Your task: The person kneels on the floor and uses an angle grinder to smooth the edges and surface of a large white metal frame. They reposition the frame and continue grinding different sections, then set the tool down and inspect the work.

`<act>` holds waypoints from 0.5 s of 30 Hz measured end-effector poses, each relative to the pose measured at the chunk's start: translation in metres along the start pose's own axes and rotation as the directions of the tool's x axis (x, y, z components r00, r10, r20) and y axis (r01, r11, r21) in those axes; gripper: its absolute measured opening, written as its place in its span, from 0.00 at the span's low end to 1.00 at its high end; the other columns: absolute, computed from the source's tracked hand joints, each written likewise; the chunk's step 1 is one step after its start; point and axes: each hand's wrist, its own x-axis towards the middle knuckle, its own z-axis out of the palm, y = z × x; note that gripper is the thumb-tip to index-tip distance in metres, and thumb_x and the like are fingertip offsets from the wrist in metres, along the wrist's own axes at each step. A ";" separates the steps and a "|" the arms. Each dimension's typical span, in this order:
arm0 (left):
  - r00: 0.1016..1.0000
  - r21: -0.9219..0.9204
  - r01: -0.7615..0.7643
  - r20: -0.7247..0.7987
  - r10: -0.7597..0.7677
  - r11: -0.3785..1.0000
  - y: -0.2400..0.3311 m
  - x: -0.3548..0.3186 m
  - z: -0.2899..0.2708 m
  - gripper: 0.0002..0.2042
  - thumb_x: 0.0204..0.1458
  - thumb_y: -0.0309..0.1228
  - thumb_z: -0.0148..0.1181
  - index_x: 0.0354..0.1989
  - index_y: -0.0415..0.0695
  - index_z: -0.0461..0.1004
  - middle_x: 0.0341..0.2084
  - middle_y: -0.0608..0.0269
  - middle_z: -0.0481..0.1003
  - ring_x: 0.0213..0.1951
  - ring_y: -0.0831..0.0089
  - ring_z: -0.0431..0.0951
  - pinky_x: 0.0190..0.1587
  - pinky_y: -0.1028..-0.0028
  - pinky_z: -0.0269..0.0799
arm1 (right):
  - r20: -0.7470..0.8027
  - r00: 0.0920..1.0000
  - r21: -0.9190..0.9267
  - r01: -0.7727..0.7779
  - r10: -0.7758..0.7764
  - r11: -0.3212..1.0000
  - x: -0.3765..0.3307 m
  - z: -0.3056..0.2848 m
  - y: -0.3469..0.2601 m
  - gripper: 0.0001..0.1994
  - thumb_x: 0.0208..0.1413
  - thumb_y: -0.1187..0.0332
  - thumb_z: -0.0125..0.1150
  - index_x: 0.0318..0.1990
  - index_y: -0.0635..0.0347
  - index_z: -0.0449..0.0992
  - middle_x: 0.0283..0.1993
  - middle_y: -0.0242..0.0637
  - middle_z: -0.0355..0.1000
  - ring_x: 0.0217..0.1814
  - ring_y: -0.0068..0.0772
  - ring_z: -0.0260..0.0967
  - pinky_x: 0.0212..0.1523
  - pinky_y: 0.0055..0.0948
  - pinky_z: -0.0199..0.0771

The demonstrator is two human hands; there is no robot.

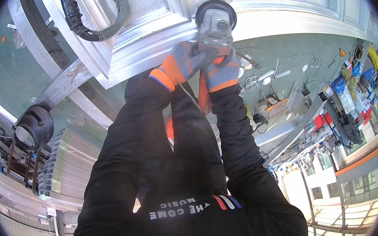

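Both of my hands wear grey and orange work gloves and are closed around an angle grinder (216,28). My left hand (178,66) wraps it from the left, just behind the grey gear head. My right hand (222,72) grips it from the right, and the orange-red body (204,94) extends back toward me below the gloves. At the front, the round dark disc (204,11) is over the edge of a silver metal panel (148,46) with raised mouldings. Whether the disc touches the panel I cannot tell.
A coiled dark cable or hose (71,13) lies on the panel's left. Metal beams (67,81) support it. A black welding helmet (36,126) sits lower left, near stacked metal profiles (71,163). Cables, scrolled metal pieces (252,81) and clutter occupy the floor at right.
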 end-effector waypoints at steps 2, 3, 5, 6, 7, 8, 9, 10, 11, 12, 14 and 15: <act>0.999 0.022 0.036 0.040 -0.037 0.999 -0.003 0.000 -0.002 0.19 0.57 0.40 0.58 0.46 0.36 0.79 0.34 0.50 0.81 0.36 0.69 0.78 0.43 0.68 0.73 | 0.006 1.000 0.014 0.006 -0.006 1.000 0.001 0.000 0.001 0.28 0.50 0.54 0.68 0.50 0.68 0.68 0.44 0.55 0.75 0.48 0.58 0.75 0.45 0.45 0.76; 0.997 0.034 0.054 0.059 -0.055 0.998 -0.004 0.000 -0.002 0.18 0.58 0.39 0.58 0.48 0.37 0.79 0.36 0.51 0.81 0.37 0.70 0.78 0.44 0.69 0.73 | 0.005 1.000 -0.017 0.028 -0.028 0.999 0.002 0.004 0.009 0.28 0.50 0.54 0.69 0.50 0.68 0.68 0.43 0.55 0.75 0.48 0.58 0.75 0.45 0.45 0.76; 0.998 -0.019 0.048 0.036 -0.048 0.999 -0.007 -0.001 -0.002 0.17 0.58 0.39 0.58 0.47 0.38 0.79 0.36 0.53 0.81 0.38 0.72 0.78 0.44 0.69 0.73 | -0.014 1.000 -0.008 0.016 -0.016 1.000 0.003 0.005 0.007 0.28 0.49 0.54 0.69 0.50 0.67 0.68 0.43 0.55 0.75 0.47 0.58 0.75 0.45 0.45 0.76; 0.999 -0.046 0.044 0.023 -0.043 0.998 -0.008 -0.002 -0.002 0.17 0.59 0.39 0.58 0.47 0.38 0.79 0.37 0.53 0.81 0.39 0.73 0.78 0.44 0.69 0.73 | -0.031 0.999 0.031 -0.014 0.015 0.999 0.003 0.004 0.004 0.28 0.49 0.55 0.69 0.49 0.67 0.69 0.43 0.54 0.75 0.47 0.58 0.76 0.45 0.45 0.76; 0.999 -0.036 0.031 0.044 -0.029 0.999 -0.008 -0.001 -0.002 0.17 0.59 0.38 0.59 0.47 0.37 0.79 0.37 0.54 0.81 0.39 0.73 0.77 0.44 0.69 0.73 | -0.045 0.998 0.067 -0.042 0.045 0.997 0.003 0.003 0.001 0.28 0.48 0.55 0.69 0.49 0.66 0.69 0.43 0.54 0.75 0.47 0.58 0.76 0.45 0.44 0.76; 0.998 -0.027 0.016 0.064 -0.014 0.999 -0.008 0.001 -0.004 0.16 0.59 0.38 0.59 0.47 0.37 0.79 0.37 0.54 0.81 0.39 0.74 0.77 0.44 0.69 0.73 | -0.054 0.997 0.084 -0.054 0.059 0.995 0.002 0.005 0.003 0.27 0.48 0.56 0.69 0.49 0.66 0.69 0.43 0.54 0.75 0.47 0.58 0.76 0.45 0.44 0.76; 0.996 -0.019 0.001 0.084 0.000 1.000 -0.008 0.001 -0.006 0.16 0.59 0.38 0.59 0.47 0.37 0.79 0.37 0.55 0.81 0.39 0.75 0.77 0.44 0.70 0.73 | -0.063 0.995 0.100 -0.067 0.073 0.993 0.000 0.007 0.007 0.26 0.48 0.57 0.69 0.49 0.66 0.69 0.42 0.54 0.75 0.47 0.58 0.76 0.44 0.44 0.76; 0.996 0.006 0.034 0.086 -0.034 0.999 -0.009 0.001 -0.006 0.16 0.59 0.37 0.59 0.48 0.37 0.78 0.38 0.55 0.81 0.39 0.74 0.77 0.45 0.70 0.73 | -0.071 0.994 0.118 -0.078 0.087 0.990 -0.001 0.008 0.007 0.26 0.48 0.59 0.69 0.49 0.66 0.69 0.42 0.54 0.75 0.46 0.58 0.76 0.44 0.44 0.76; 0.994 0.031 0.066 0.087 -0.069 0.997 -0.011 -0.001 -0.006 0.17 0.60 0.37 0.59 0.49 0.37 0.78 0.38 0.55 0.81 0.39 0.74 0.77 0.45 0.70 0.73 | -0.049 0.997 0.093 -0.051 0.056 0.994 0.000 0.007 0.007 0.25 0.48 0.60 0.69 0.49 0.66 0.69 0.42 0.54 0.75 0.47 0.58 0.76 0.44 0.44 0.76; 0.991 0.056 0.099 0.087 -0.103 0.994 -0.013 -0.002 -0.006 0.17 0.60 0.37 0.60 0.50 0.37 0.77 0.39 0.55 0.81 0.39 0.74 0.77 0.45 0.70 0.73 | -0.026 0.999 0.068 -0.024 0.026 0.997 0.001 0.004 0.006 0.25 0.48 0.60 0.69 0.49 0.66 0.69 0.42 0.54 0.75 0.47 0.58 0.76 0.44 0.44 0.76; 0.998 -0.006 0.033 0.057 -0.032 0.999 -0.012 -0.005 -0.006 0.17 0.60 0.37 0.59 0.51 0.37 0.76 0.40 0.55 0.80 0.40 0.73 0.76 0.46 0.70 0.73 | -0.009 1.000 0.034 0.006 -0.006 0.999 0.001 0.001 -0.001 0.24 0.48 0.62 0.69 0.49 0.66 0.69 0.42 0.54 0.75 0.47 0.58 0.76 0.44 0.44 0.76; 0.999 -0.037 -0.001 0.040 0.002 0.999 -0.012 -0.006 -0.006 0.17 0.60 0.36 0.58 0.52 0.37 0.75 0.40 0.54 0.80 0.41 0.73 0.76 0.46 0.70 0.73 | -0.012 1.000 0.023 0.012 -0.011 1.000 0.001 0.001 -0.006 0.24 0.48 0.62 0.69 0.49 0.66 0.69 0.42 0.54 0.75 0.46 0.58 0.76 0.44 0.44 0.76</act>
